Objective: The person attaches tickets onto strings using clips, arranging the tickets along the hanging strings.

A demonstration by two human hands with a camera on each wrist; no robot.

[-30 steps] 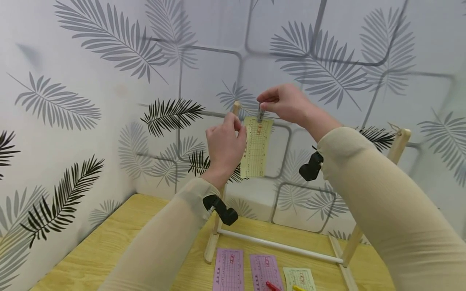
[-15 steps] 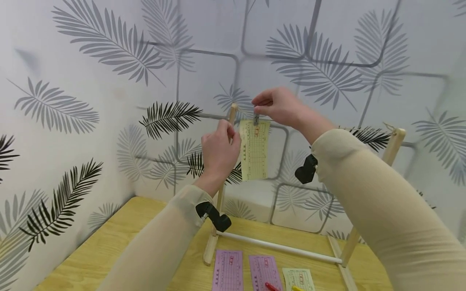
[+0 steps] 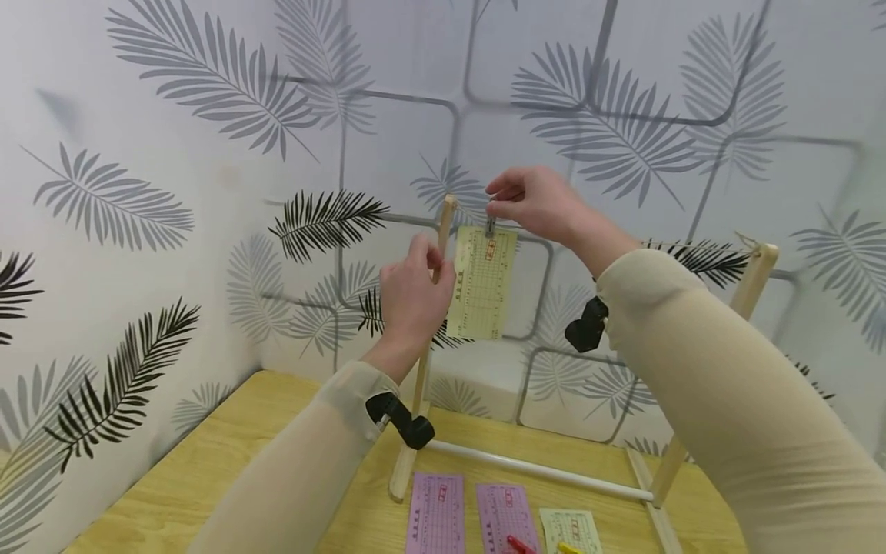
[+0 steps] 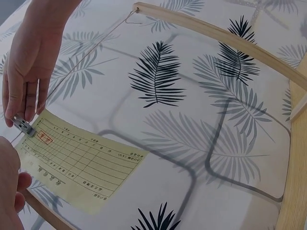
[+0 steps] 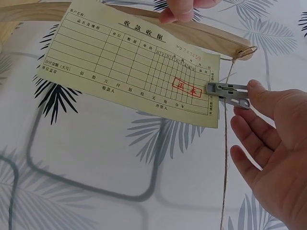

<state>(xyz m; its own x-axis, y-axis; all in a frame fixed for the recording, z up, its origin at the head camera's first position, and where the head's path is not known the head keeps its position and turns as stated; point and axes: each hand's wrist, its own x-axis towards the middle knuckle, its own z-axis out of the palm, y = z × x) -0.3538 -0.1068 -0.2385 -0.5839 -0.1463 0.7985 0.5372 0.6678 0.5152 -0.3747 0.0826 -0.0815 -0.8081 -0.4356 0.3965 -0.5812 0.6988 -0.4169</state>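
A pale yellow receipt slip point(image 3: 482, 285) with a red stamp hangs by its short top edge from a silver metal clip point(image 5: 229, 93). My right hand point(image 3: 536, 201) pinches the clip's tail between thumb and forefinger, its other fingers loosely bent. A thin twine point(image 5: 226, 143) runs across the clip at the slip's top edge. My left hand point(image 3: 418, 288) is just left of the slip, fingers loosely curled and holding nothing. In the right wrist view, left fingertips point(image 5: 182, 8) show close beside the slip's long edge.
A wooden frame has a left post point(image 3: 446, 219), a right post point(image 3: 756, 277) and a white bottom bar point(image 3: 533, 467). On the table point(image 3: 228, 438) lie two purple slips point(image 3: 436, 515) and a smaller yellow slip point(image 3: 569, 525). A red clip point(image 3: 517, 545) and a yellow clip point(image 3: 569, 548) lie on them.
My left hand has drawn back a little to the left and down from the yellow slip's edge. My right hand stays at the metal clip.
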